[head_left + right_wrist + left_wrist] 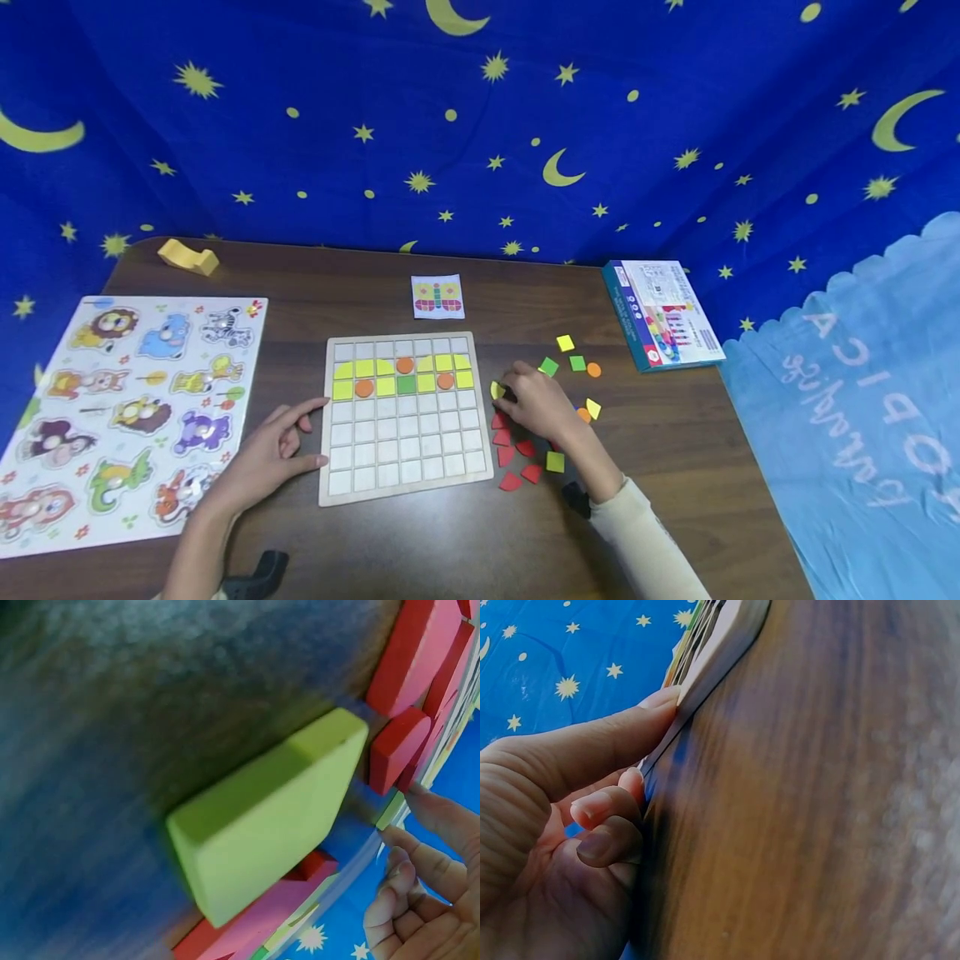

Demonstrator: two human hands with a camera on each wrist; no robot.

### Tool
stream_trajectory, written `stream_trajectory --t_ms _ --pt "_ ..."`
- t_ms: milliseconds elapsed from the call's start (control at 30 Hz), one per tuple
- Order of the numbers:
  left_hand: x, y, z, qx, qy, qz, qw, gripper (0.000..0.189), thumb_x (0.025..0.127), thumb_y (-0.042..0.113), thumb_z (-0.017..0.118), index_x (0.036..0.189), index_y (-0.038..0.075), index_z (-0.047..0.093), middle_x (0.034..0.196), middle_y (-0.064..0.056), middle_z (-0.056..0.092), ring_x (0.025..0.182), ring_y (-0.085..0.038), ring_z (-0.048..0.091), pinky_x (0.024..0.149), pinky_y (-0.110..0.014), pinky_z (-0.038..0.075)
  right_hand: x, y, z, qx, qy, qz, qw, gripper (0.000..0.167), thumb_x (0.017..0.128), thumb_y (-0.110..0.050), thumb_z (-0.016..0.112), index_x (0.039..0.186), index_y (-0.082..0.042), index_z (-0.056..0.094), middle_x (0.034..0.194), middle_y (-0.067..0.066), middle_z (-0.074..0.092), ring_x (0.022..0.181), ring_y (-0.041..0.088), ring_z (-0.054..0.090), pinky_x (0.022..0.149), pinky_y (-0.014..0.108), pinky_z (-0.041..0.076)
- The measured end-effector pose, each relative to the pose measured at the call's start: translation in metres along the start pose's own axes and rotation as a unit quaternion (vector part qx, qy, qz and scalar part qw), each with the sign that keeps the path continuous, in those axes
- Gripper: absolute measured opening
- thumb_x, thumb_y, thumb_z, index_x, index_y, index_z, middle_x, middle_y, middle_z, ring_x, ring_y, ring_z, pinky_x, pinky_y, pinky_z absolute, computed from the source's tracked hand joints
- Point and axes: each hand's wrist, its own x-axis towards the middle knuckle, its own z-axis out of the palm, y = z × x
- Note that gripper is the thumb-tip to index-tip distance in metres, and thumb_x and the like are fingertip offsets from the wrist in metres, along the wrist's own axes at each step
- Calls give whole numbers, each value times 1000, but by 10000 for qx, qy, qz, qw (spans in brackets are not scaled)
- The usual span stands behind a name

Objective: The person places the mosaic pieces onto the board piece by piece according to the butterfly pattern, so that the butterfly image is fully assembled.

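Observation:
A wooden grid board [408, 492] lies mid-table in the head view. Its second and third rows from the far edge hold yellow pieces [363, 367], orange discs [405, 365] and a green square [406, 384]. The thumb and index finger of my left hand [272, 450] touch the board's left edge; its other fingers are bent. Beside the board's right edge, my right hand [542, 402] pinches a small yellow piece [497, 390] between thumb and finger. Several red rounded pieces [511, 482] lie just below that hand, with a yellow-green square [555, 462] near the wrist.
A butterfly pattern card [438, 310] lies beyond the board. Green squares [577, 363], an orange disc [594, 370] and yellow pieces [565, 342] lie to the right. A box [686, 321] stands back right. An animal puzzle [150, 379] and a yellow block [187, 257] are left.

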Motion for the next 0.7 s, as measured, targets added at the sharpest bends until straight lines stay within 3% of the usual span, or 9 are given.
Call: stream_trajectory --t_ms 433,567,700 --pt "-2 0 -3 30 42 -5 10000 78 78 14 82 146 6 45 103 -8 45 66 -9 38 62 -25 37 4 -7 -5 -30 103 -153 9998 22 83 -15 77 100 -1 75 80 3 50 63 12 44 56 24 37" --pt "-2 0 -4 38 44 -48 10000 78 78 12 82 146 6 45 103 -8 45 66 -10 38 62 -25 36 6 -18 -7 82 203 -438 9988 24 83 -16 78 100 0 74 81 3 50 62 12 44 56 24 38" --pt "0 0 -1 38 26 -55 10000 77 78 11 82 146 6 46 102 -8 46 66 -10 38 63 -25 36 9 -31 -5 126 299 -739 9967 29 83 -19 79 104 1 73 90 7 59 68 14 52 62 28 46"
